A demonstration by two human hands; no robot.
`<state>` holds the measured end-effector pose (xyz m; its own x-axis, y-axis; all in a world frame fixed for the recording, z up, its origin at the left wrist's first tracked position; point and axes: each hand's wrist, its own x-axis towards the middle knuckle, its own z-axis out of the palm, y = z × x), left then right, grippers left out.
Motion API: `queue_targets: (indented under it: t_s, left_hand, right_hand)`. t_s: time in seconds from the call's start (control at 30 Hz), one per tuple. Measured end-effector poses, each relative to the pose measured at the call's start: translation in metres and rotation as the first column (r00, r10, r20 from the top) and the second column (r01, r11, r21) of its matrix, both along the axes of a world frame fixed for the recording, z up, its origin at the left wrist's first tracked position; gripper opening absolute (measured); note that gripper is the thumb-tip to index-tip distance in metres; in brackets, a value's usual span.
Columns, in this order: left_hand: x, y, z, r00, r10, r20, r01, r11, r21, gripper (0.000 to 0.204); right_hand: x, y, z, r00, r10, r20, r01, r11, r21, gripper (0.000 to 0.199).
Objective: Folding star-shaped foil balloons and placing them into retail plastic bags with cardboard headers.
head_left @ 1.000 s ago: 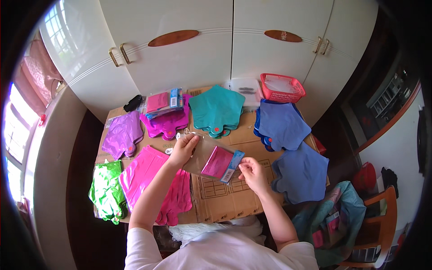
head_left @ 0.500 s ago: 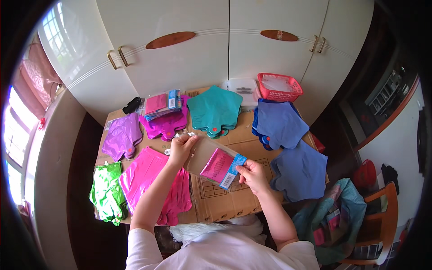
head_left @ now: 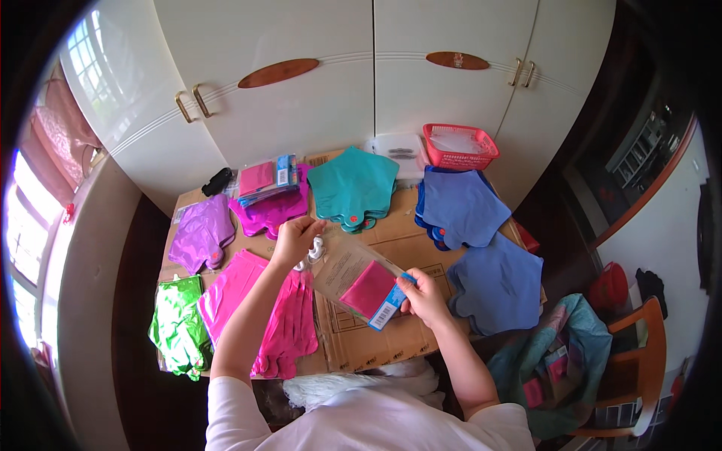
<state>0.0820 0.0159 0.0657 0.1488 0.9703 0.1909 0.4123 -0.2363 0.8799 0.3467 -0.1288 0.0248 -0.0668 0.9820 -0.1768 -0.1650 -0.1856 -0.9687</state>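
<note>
My right hand (head_left: 423, 298) grips a clear plastic packet (head_left: 335, 272) by its blue header card. Inside the packet lies a folded pink piece (head_left: 368, 289). My left hand (head_left: 295, 240) is closed in a pinch beyond the packet's far left end; whatever its fingertips hold is too small to make out. Just under those fingers is a small white coil of what looks like cord (head_left: 316, 249). Close to my left forearm lies a fanned stack of shiny pink flat foil pieces (head_left: 289, 331).
Around the cardboard-covered table (head_left: 380, 344) lie foil stacks: green (head_left: 178, 323), purple (head_left: 201, 231), teal (head_left: 353, 180) and blue (head_left: 498, 282). Filled packets (head_left: 259, 180) are piled at the back, near a red basket (head_left: 460, 146). A chair (head_left: 653, 361) with an open bag (head_left: 587, 338) stands at right.
My left hand has lifted off the packet's end and moved slightly left and away. The packet stays in my right hand, tilted more, and the white coil shows more.
</note>
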Motion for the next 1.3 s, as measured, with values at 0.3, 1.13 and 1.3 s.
queue_targets:
  t_s: [0.3, 1.13, 1.3]
  left_hand:
    - [-0.031, 0.097, 0.018, 0.973, 0.207, -0.106, -0.187, 0.967, 0.171, 0.030]
    - [-0.157, -0.082, 0.067, 0.943, 0.190, 0.273, -0.214, 0.975, 0.059, 0.009]
    - [-0.269, -0.275, 0.028, 0.812, 0.268, 0.518, -0.247, 0.963, -0.110, 0.005]
  right_hand:
    - [0.032, -0.017, -0.012, 0.987, -0.145, 0.072, 0.148, 0.988, -0.034, 0.020]
    - [0.004, -0.025, 0.011, 0.308, -0.276, 0.910, -0.195, 0.918, 0.345, 0.034]
    - [0.010, -0.002, 0.003, 0.296, -0.309, 0.904, -0.254, 0.886, 0.387, 0.035]
